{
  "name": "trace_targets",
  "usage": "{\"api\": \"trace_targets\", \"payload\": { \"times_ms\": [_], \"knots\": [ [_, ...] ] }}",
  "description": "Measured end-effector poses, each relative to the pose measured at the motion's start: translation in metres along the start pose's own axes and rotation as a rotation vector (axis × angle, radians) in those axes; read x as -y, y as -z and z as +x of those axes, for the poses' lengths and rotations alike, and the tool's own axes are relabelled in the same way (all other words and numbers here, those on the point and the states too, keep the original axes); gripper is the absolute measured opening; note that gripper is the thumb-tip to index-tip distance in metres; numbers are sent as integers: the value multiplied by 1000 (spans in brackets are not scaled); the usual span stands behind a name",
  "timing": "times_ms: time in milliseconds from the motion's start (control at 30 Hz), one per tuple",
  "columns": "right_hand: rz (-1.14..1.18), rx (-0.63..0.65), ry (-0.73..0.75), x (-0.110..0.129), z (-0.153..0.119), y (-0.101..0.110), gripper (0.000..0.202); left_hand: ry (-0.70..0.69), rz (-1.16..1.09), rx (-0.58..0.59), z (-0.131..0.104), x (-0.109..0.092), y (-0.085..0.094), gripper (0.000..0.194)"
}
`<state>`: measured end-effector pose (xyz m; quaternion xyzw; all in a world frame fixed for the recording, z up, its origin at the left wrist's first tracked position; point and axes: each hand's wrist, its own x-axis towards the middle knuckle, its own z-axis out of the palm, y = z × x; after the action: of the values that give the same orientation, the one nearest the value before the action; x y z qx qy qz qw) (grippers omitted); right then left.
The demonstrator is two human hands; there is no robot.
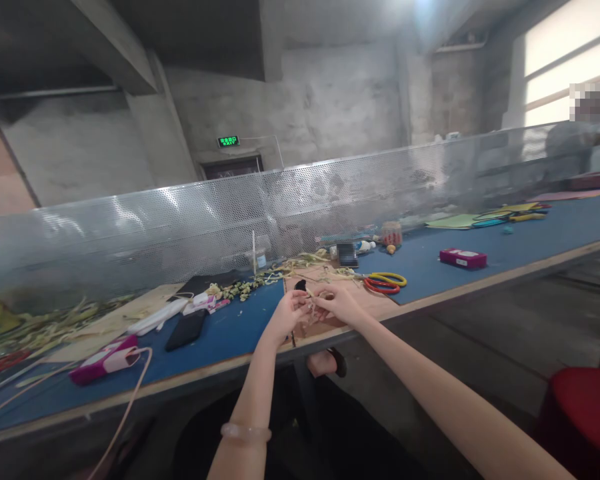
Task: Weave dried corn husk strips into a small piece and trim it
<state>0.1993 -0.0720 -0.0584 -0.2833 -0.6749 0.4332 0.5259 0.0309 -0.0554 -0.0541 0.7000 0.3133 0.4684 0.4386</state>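
Note:
My left hand (pixel 286 316) and my right hand (pixel 340 304) meet over a brown board (pixel 377 304) near the table's front edge. The fingers of both are bent and pinched close together around a small, pale, thin piece (pixel 310 295). It is too small and blurred to name. Just beyond my left fingertips is a small black thing (pixel 301 285). To the right of my right hand lie scissors (pixel 386 283) with red and yellow handles. Behind my hands, pale green and yellowish strips (pixel 305 260) are strewn along the back of the table.
A black phone (pixel 187 329) and a purple box (pixel 105 360) with a pink cable lie left on the blue table (pixel 253 320). Another purple box (pixel 463 258) sits right. A perforated metal screen (pixel 300 200) runs behind. A red stool (pixel 585 413) stands lower right; a person (pixel 580 143) is beyond.

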Motion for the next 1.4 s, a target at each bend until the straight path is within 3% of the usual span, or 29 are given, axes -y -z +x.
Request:
{"api": "trace_targets", "payload": {
  "times_ms": [133,333,467,867,1167,1400],
  "knots": [
    [28,-28,-24,-3,2,3,33,8,-21,8,-3,-4,-1,35],
    [104,75,-41,-1,3,4,38,9,-41,23,-6,-9,0,41],
    [139,-7,-18,-3,2,5,35,30,-68,20,-5,-10,1,44],
    [-99,54,68,4,-2,1,31,99,-19,91,-6,-14,-1,36],
    [0,82,54,2,-3,3,43,133,-91,-21,-5,-12,0,33],
    [-25,92,81,-3,0,5,51,119,-124,77,-5,-13,-1,35]
  ]
}}
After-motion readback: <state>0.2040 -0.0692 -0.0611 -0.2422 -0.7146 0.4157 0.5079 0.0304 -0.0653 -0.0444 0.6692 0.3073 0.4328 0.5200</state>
